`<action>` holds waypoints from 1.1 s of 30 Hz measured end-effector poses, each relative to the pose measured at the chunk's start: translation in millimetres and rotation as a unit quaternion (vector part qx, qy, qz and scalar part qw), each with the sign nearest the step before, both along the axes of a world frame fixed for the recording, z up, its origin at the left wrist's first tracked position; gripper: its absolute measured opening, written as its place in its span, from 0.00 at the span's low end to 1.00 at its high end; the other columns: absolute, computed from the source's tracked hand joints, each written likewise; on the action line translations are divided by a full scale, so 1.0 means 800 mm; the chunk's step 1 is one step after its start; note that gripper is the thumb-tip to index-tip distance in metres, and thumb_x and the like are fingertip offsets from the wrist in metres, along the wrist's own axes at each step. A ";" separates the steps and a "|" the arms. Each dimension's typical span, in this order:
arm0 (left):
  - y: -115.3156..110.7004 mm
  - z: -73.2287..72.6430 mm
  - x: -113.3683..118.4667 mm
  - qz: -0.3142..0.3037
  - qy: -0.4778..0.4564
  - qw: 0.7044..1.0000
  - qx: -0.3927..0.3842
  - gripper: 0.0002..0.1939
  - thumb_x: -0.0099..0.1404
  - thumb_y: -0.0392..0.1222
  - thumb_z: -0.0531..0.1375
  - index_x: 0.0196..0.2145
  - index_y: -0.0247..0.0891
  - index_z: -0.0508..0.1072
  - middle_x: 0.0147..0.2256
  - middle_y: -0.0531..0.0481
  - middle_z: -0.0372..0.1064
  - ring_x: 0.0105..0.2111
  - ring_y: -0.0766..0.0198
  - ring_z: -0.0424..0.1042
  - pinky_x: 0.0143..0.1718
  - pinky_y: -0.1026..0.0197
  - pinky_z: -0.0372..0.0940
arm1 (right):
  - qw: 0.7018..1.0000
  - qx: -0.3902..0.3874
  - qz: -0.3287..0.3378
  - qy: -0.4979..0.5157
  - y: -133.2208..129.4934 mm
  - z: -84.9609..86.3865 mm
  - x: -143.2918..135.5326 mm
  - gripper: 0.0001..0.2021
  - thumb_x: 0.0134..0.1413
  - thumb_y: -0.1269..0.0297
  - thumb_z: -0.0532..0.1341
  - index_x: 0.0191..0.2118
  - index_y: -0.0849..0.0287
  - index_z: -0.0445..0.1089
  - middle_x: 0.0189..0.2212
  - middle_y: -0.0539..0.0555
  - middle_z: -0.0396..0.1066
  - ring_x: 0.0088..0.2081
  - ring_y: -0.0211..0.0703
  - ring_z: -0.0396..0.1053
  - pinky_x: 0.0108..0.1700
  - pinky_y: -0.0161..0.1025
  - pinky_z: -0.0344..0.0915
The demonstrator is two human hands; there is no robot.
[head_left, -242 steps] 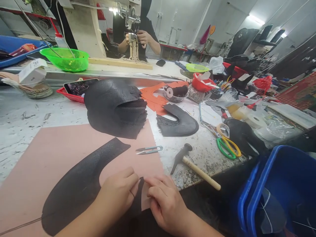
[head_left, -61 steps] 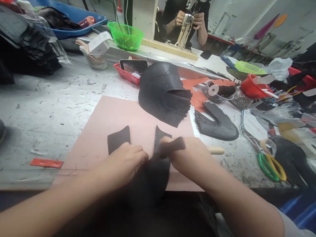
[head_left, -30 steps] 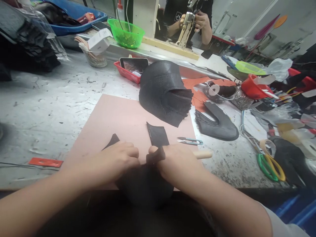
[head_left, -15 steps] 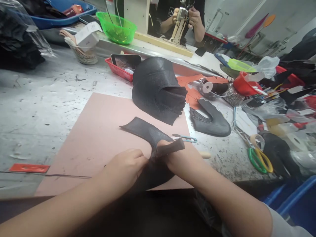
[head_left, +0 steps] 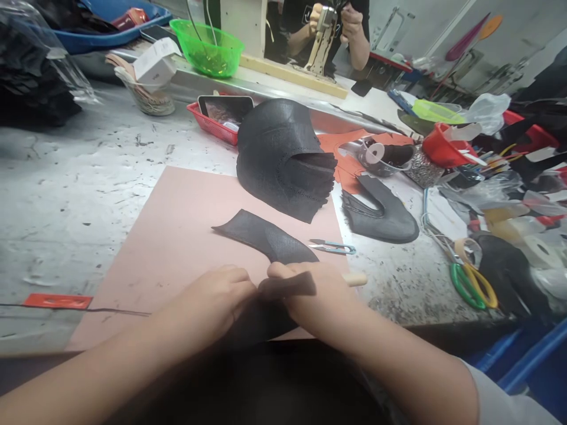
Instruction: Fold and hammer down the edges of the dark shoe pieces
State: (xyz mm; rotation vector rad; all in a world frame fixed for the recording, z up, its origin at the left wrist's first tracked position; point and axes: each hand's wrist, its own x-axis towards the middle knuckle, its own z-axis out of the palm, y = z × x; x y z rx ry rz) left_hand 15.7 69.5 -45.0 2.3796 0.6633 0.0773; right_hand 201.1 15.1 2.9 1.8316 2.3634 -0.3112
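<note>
My left hand (head_left: pixel 224 295) is closed on the near part of a black leather shoe-upper piece (head_left: pixel 283 236), its fingertips bent down at the edge. Right beside it, my right hand (head_left: pixel 321 295) is closed around a hammer, whose dark head (head_left: pixel 292 285) lies across the thumb side. The pale wooden handle (head_left: pixel 357 278) sticks out behind that hand. Under the piece lies a pink board (head_left: pixel 168 230). Thread snips (head_left: pixel 334 246) rest just beyond my right hand. The fingers hide where hammer and leather meet.
A stack of black uppers (head_left: pixel 279 153) stands on the board's far edge, another black upper (head_left: pixel 381 212) to its right. Scissors (head_left: pixel 473 283) lie at the right. A red plastic tool (head_left: pixel 57 301) is at left. Across the bench, a person's hands (head_left: pixel 334 23) work at a machine.
My right hand and the hammer have shifted left and slightly nearer to me, and the hammer head has turned flatter. My left hand has moved slightly left. The view has shifted a little.
</note>
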 end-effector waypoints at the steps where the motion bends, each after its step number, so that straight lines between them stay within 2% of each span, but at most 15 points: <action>1: 0.000 0.000 -0.001 0.002 0.000 1.000 -0.004 0.14 0.64 0.34 0.46 0.32 0.39 0.71 0.28 0.51 0.63 0.28 0.64 0.62 0.30 0.63 0.58 | 1.000 0.000 0.003 -0.002 0.000 0.000 -0.001 0.07 0.54 0.73 0.52 0.33 0.55 0.65 0.20 0.48 0.67 0.22 0.38 0.63 0.23 0.36 0.42; 5: 0.003 0.003 -0.008 -0.015 0.015 1.000 0.000 0.13 0.63 0.32 0.48 0.35 0.41 0.71 0.30 0.51 0.63 0.29 0.65 0.63 0.31 0.64 0.58 | 0.999 0.033 0.006 -0.004 0.000 -0.001 -0.006 0.09 0.53 0.75 0.51 0.33 0.54 0.64 0.21 0.47 0.67 0.22 0.38 0.63 0.24 0.37 0.42; 8: 0.005 0.007 -0.015 -0.029 -0.002 0.999 0.020 0.15 0.61 0.28 0.49 0.37 0.42 0.71 0.29 0.52 0.64 0.30 0.65 0.64 0.32 0.65 0.59 | 1.000 0.012 0.021 -0.001 0.001 -0.002 -0.010 0.07 0.52 0.74 0.53 0.33 0.55 0.64 0.20 0.47 0.67 0.22 0.38 0.63 0.23 0.36 0.41; 11: 0.008 0.012 -0.022 -0.025 0.026 0.999 0.000 0.14 0.59 0.28 0.50 0.36 0.43 0.71 0.31 0.53 0.64 0.31 0.65 0.65 0.31 0.66 0.59 | 1.000 0.011 0.015 -0.018 0.001 0.001 -0.014 0.06 0.52 0.74 0.54 0.31 0.56 0.63 0.19 0.47 0.66 0.22 0.37 0.63 0.23 0.36 0.40; 14: 0.012 0.012 -0.029 -0.028 0.067 0.997 -0.029 0.15 0.56 0.25 0.52 0.34 0.42 0.71 0.32 0.54 0.64 0.30 0.66 0.65 0.30 0.67 0.59 | 1.000 0.005 0.016 0.006 0.001 0.004 -0.019 0.06 0.53 0.73 0.53 0.33 0.55 0.63 0.21 0.47 0.67 0.22 0.37 0.63 0.23 0.36 0.40; 17: 0.015 0.011 -0.036 -0.049 0.055 0.997 -0.009 0.16 0.52 0.23 0.55 0.32 0.42 0.71 0.32 0.53 0.63 0.32 0.65 0.64 0.31 0.67 0.58 | 0.999 -0.027 0.037 0.014 0.000 0.004 -0.024 0.06 0.51 0.73 0.55 0.34 0.55 0.64 0.22 0.47 0.68 0.22 0.36 0.63 0.23 0.36 0.40; 21: 0.017 0.014 -0.043 -0.061 0.043 0.997 0.020 0.17 0.47 0.23 0.58 0.31 0.42 0.71 0.30 0.54 0.62 0.31 0.65 0.63 0.29 0.67 0.55 | 1.000 -0.009 0.025 0.005 0.001 0.006 -0.031 0.05 0.50 0.74 0.56 0.32 0.56 0.64 0.21 0.47 0.67 0.22 0.36 0.63 0.24 0.36 0.41; 25: 0.016 0.015 -0.050 -0.053 0.020 0.998 0.008 0.12 0.51 0.24 0.58 0.28 0.40 0.71 0.28 0.54 0.62 0.29 0.67 0.63 0.30 0.66 0.56 | 0.998 -0.031 0.058 0.022 0.004 0.006 -0.039 0.06 0.50 0.74 0.54 0.31 0.55 0.63 0.20 0.46 0.65 0.21 0.36 0.62 0.23 0.35 0.41; 28: 0.017 0.013 -0.059 -0.057 0.009 0.998 0.020 0.13 0.53 0.26 0.58 0.32 0.43 0.71 0.31 0.54 0.63 0.33 0.65 0.64 0.32 0.67 0.57 | 0.998 -0.014 0.055 0.003 0.006 0.007 -0.045 0.07 0.48 0.76 0.55 0.30 0.56 0.63 0.19 0.46 0.64 0.21 0.36 0.61 0.23 0.36 0.40; 33: 0.021 0.006 -0.072 -0.055 -0.023 0.998 0.013 0.11 0.56 0.27 0.58 0.33 0.42 0.72 0.29 0.54 0.63 0.30 0.66 0.64 0.30 0.67 0.57 | 0.997 -0.033 0.053 0.044 0.009 0.008 -0.058 0.06 0.51 0.75 0.54 0.30 0.55 0.64 0.20 0.45 0.66 0.20 0.34 0.59 0.22 0.34 0.40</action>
